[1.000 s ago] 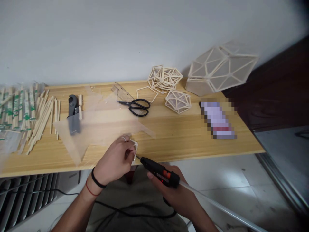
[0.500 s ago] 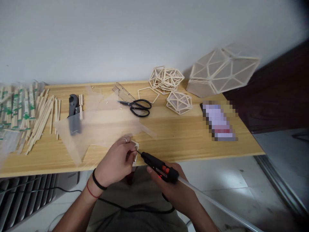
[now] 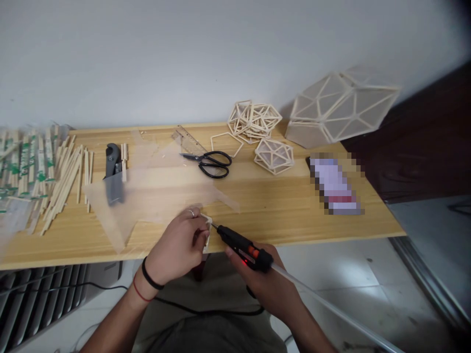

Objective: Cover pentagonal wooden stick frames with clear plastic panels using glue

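Note:
My left hand (image 3: pixel 184 240) is closed on a small wooden stick frame (image 3: pixel 209 234) at the table's front edge; the fingers hide most of it. My right hand (image 3: pixel 270 289) grips a black glue gun (image 3: pixel 243 247) with a red light on its side. From its back end a long clear glue stick (image 3: pixel 324 299) runs down to the right. The gun's metal nozzle meets the frame's upper right corner, close to my left fingertips. Just behind my left hand lies a translucent sheet (image 3: pixel 158 193).
Black-handled scissors (image 3: pixel 211 164), a clear ruler (image 3: pixel 189 140) and a grey cutter (image 3: pixel 113 174) lie on the table. Stick frames (image 3: pixel 253 120), a small covered polyhedron (image 3: pixel 274 156) and a large one (image 3: pixel 338 108) stand behind. Wooden sticks (image 3: pixel 64 184) lie left, a phone (image 3: pixel 334 186) right.
The glue gun's nozzle has moved slightly up, along the frame to its upper corner. My left hand keeps its hold on the frame.

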The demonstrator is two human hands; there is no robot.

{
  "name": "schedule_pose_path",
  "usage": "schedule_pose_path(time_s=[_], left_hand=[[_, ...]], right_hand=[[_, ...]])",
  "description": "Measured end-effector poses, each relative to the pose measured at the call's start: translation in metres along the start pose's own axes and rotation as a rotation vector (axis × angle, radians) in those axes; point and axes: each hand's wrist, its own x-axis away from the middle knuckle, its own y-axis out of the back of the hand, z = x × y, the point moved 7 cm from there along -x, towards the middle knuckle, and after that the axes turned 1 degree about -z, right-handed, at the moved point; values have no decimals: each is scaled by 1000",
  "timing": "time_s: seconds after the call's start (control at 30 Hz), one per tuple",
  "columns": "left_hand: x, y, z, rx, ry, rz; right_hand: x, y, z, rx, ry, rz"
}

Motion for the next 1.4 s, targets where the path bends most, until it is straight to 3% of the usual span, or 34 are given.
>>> schedule_pose_path(time_s=[0.53,0.77,1.2,1.4], left_hand=[[1,0,0,-2,-6,-16],[2,0,-1,16,-13,-22],[5,1,4,68,-67,-50],[14,2,9,130,-123,-133]], right_hand=[[-3,-8,6,-50,-12,107],[-2,-7,5,-79,7,88],[17,-1,-9,-66,42,248],[19,5,-14,-64,67,179]])
